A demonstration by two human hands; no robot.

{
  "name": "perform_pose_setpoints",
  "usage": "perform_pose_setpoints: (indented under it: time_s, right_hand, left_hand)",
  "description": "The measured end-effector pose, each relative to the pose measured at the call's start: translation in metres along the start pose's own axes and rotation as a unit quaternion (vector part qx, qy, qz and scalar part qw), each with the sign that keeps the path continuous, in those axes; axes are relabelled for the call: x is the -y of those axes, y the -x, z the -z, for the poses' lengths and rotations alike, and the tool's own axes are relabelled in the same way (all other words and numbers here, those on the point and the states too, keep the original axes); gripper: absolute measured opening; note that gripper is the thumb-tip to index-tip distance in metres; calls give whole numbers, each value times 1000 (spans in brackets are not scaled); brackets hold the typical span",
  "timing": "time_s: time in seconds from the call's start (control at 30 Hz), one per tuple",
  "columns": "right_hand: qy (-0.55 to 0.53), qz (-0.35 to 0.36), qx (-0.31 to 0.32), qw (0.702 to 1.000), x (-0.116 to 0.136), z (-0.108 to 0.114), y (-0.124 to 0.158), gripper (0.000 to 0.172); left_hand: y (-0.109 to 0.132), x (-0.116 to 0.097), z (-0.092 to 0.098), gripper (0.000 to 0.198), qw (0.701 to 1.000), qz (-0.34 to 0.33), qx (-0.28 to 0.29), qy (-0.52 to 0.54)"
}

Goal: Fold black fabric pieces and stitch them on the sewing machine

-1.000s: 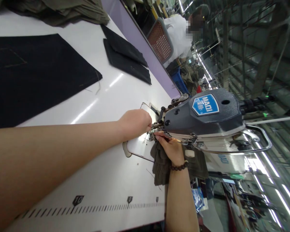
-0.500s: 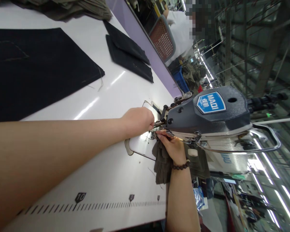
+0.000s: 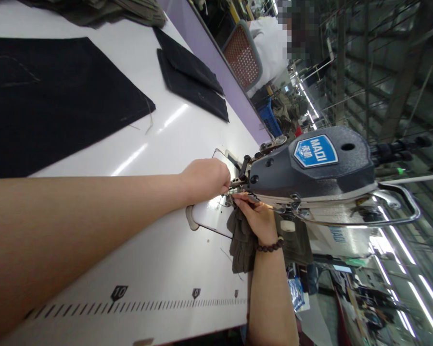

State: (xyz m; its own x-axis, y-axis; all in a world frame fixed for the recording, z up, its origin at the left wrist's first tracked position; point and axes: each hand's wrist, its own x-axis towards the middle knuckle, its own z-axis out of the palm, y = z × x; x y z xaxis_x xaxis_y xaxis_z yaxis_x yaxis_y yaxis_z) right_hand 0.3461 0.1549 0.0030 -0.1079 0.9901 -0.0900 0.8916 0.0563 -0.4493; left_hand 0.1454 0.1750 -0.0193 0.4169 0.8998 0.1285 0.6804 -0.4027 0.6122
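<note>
Barely a flicker at the sewing machine: left hand and right hand stay put by the needle, so the close work there seems to continue. The left is curled, contents hidden; the right's fingers are narrow, pinching what I can't tell. Olive cloth bunches just beside it. Badge: MAQI. Table scale: 10, 0.

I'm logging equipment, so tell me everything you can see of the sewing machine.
The sewing machine has a speckled, metallic-looking dark grey cover, a blue MAQI badge, a whitish body and a shiny bent rod. It stands over the white table, sideways in this picture. Left hand and right hand are at its needle end; contact is unclear.
</note>
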Motion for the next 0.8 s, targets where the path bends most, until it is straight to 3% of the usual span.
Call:
perform_pose_setpoints:
  time_s: [0.27,0.5,0.8]
  right_hand:
    - [20,-11,-4,1000,0,0,1,22]
    - [59,-48,-64,995,9,-1,2,28]
    - [40,12,-73,997,15,-6,0,18]
  left_hand:
    - [-1,0,-2,22,1000,1,-2,-14]
    - [-1,-1,-1,24,1000,3,-1,-12]
    - [-2,-2,-1,23,1000,-4,-8,-11]
